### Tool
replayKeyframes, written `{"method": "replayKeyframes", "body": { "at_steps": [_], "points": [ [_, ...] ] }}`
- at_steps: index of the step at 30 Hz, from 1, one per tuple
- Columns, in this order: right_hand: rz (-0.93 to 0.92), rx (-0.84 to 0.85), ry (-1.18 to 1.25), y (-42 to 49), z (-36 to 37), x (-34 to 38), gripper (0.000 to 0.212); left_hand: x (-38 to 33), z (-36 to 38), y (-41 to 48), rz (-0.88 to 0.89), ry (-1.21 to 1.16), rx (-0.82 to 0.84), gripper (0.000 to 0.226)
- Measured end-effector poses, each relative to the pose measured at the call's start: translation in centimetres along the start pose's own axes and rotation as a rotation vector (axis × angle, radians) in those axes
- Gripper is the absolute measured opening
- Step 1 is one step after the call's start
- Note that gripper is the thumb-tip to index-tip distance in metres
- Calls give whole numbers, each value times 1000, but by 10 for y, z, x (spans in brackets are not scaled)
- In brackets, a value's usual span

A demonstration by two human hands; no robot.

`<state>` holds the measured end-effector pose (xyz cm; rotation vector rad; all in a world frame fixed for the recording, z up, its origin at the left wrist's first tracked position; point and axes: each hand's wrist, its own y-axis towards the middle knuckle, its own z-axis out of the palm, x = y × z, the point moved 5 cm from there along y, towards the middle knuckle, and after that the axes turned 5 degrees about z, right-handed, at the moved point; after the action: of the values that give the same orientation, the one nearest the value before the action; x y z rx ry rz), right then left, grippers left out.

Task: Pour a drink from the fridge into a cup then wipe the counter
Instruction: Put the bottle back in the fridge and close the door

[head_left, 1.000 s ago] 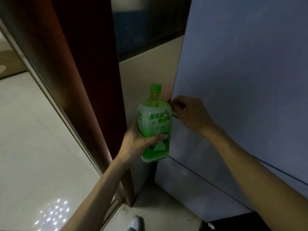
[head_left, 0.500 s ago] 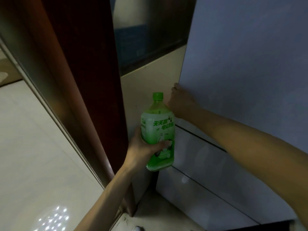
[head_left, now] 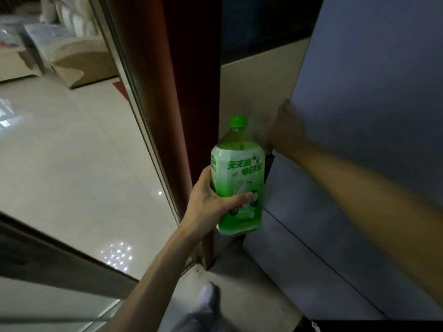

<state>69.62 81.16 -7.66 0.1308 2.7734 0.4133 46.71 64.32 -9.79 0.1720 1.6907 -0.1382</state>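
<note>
The drink bottle (head_left: 236,180) is up in the air and upright, in front of the gap between the dark wooden door frame (head_left: 189,92) and the grey fridge (head_left: 371,92), about level with the seam under the fridge's top door. It's clear plastic with pale green liquid inside, the green cap (head_left: 237,121) on, and a white and green label with green lettering round the body. The left hand (head_left: 211,202) has it by the lower half, thumb pressed across the front of the label and the other fingers wrapped round behind, out of sight. The right hand (head_left: 287,130) is out at arm's length at the left edge of the top door, its back showing. It's blurred, and I can't tell whether the fingers hook round the edge or lie flat on it. The bottle is just beside that hand, not touching it. Under the door sits a drawer front (head_left: 299,224). A pale shoe (head_left: 206,295) shows on the floor beneath the bottle. Off to the left, glossy cream floor tiles (head_left: 72,152) catch spots of light, and a beige sofa (head_left: 79,49) stands at the far end
</note>
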Motion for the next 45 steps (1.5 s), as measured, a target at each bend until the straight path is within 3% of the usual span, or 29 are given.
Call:
{"method": "replayKeyframes", "body": {
  "at_steps": [2,5,8,11,14,17,18,28,38,42,45],
  "points": [
    [-124,-128,-157,-12,-7,16,37,1,-10,-10,-12,-41,-27,67],
    [-193,-181,-183,-39,-19,36,45,1,-23,-19,-16,-73,-27,63],
    [-368,-68,-432,-78,-33,66,36,0,-40,-21,-5,-93,-6,66],
    [-304,91,-447,-116,-41,86,36,-1,-58,-17,20,-93,23,69],
    [-186,55,-266,-142,-64,88,25,-1,-70,-13,32,-80,84,67],
    [-308,41,-482,-171,-64,107,21,1,-82,-9,45,-87,167,63],
    [-289,-8,-490,-181,-77,113,22,2,-85,-8,47,-94,193,63],
    [-14,99,-206,-285,-153,149,17,7,-88,-12,59,-117,488,77],
    [257,216,-17,-365,-200,157,10,-14,-33,-38,114,-170,705,63],
    [366,205,-27,-368,-212,133,18,-19,-14,-49,146,-164,758,64],
    [520,158,10,-372,-219,111,35,-22,-2,-55,168,-146,796,63]
  ]
}}
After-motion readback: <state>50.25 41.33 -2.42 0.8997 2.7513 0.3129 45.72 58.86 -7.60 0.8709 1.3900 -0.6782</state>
